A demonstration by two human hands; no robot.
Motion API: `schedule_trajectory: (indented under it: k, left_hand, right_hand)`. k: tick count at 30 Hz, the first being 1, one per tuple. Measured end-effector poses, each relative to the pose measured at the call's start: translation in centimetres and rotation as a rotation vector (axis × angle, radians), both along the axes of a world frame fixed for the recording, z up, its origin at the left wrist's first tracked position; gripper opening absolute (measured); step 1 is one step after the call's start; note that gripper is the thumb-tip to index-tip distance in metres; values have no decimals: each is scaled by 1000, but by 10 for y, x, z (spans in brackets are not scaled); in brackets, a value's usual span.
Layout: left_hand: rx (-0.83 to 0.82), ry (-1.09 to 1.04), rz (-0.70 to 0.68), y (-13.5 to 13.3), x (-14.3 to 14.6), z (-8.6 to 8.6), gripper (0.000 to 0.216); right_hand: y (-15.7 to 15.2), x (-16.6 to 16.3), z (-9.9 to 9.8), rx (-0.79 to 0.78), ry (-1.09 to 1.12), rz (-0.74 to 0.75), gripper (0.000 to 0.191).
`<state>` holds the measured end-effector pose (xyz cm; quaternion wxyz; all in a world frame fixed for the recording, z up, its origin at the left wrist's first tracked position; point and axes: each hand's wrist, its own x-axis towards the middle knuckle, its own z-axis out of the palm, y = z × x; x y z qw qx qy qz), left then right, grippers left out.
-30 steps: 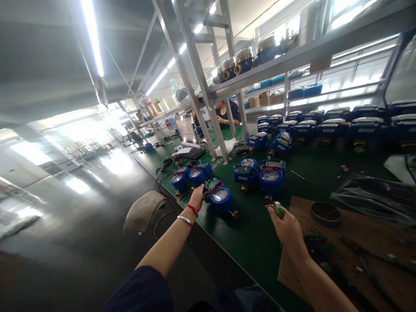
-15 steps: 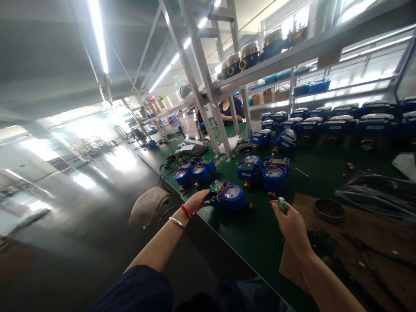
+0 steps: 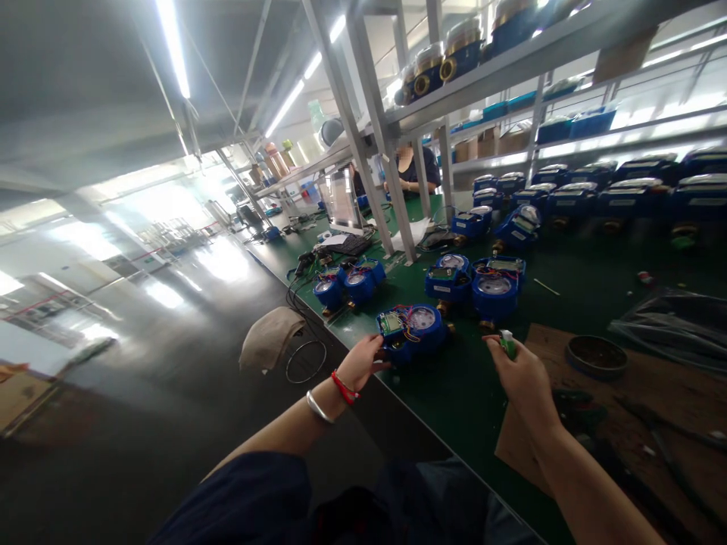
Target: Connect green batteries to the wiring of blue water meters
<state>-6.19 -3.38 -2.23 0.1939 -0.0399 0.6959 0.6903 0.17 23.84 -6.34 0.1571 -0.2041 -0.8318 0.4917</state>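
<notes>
My left hand (image 3: 363, 361), with a red string and a silver bangle at the wrist, grips the near side of an open blue water meter (image 3: 413, 330) on the green bench (image 3: 454, 401). The meter shows a green circuit board, coloured wires and a round dial. My right hand (image 3: 519, 371) is closed round a small green and white part (image 3: 507, 343), held just right of that meter. Two more blue meters (image 3: 477, 284) sit behind it.
Three small blue meters (image 3: 347, 286) stand further left by black cables. Rows of meters fill the bench's back and the shelf above. A round dark lid (image 3: 596, 356) and tools lie on brown cardboard (image 3: 625, 424). A clear bag (image 3: 670, 325) lies at right. Another person sits far along the bench.
My left hand has pulled the open blue meter along the bench toward me and to the right. My right hand keeps the small part and has barely moved.
</notes>
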Motion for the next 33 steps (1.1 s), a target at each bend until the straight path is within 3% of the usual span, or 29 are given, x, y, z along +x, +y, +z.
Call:
schedule_trajectory:
  k: [4,8,12,15,19,22,25,30,33]
  left_hand:
    - [-34,-11,-14,14,23,-2,32]
    - [-124,44,-35,11,28,-3,39]
    - [-250,215,44,-4,21,3,50]
    - [-392,525,45,-9,12,14,46]
    - [-504,877,-106,0,-7,25,36]
    - [-503,929,-165,10,-21,27,24]
    - [-475,935,-139,15,-28,23,18]
    - [-372,895,-162,15,-28,18,19]
    - [-322,895,-168,14,-27,17,18]
  right_hand:
    - [-3,-2,-2,-19,25,-18,41]
    - [-7,-6,-9,-40,49,-73,50]
    - [-9,-7,-17,-81,98,89,44]
    - [-12,-6,-17,-167,123,221,41]
    - [-22,-2,-1,-407,115,349,42]
    - [-36,5,21,-529,139,443,38]
    - [-57,12,44,-698,147,491,32]
    - [-89,7,66,-1228,-146,429,48]
    - [-97,-5,70,-1344,-363,435,58]
